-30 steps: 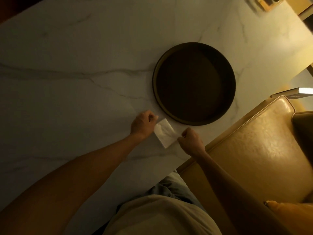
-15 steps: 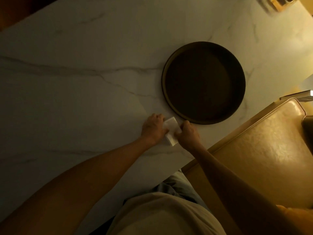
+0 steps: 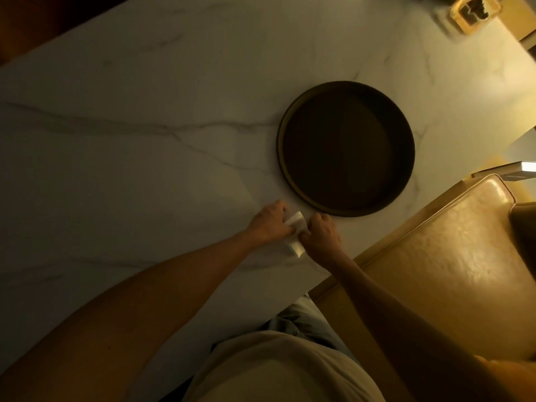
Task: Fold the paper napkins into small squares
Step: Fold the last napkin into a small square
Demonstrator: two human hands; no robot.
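Observation:
A small white paper napkin (image 3: 296, 230), folded narrow, lies on the marble table (image 3: 145, 169) near its front edge. My left hand (image 3: 269, 221) holds the napkin's left side with curled fingers. My right hand (image 3: 320, 235) pinches its right side, knuckles bent over the paper. The two hands nearly touch, and they hide most of the napkin. Only a strip between them and a corner below show.
A dark round tray (image 3: 346, 147) sits just beyond the hands. A tan leather chair (image 3: 441, 256) stands at the right, against the table edge. A small glass holder (image 3: 475, 13) is at the far right corner.
The hands have come together over the napkin, and it has gone from a wider rectangle to a narrow folded strip. The view has shifted slightly.

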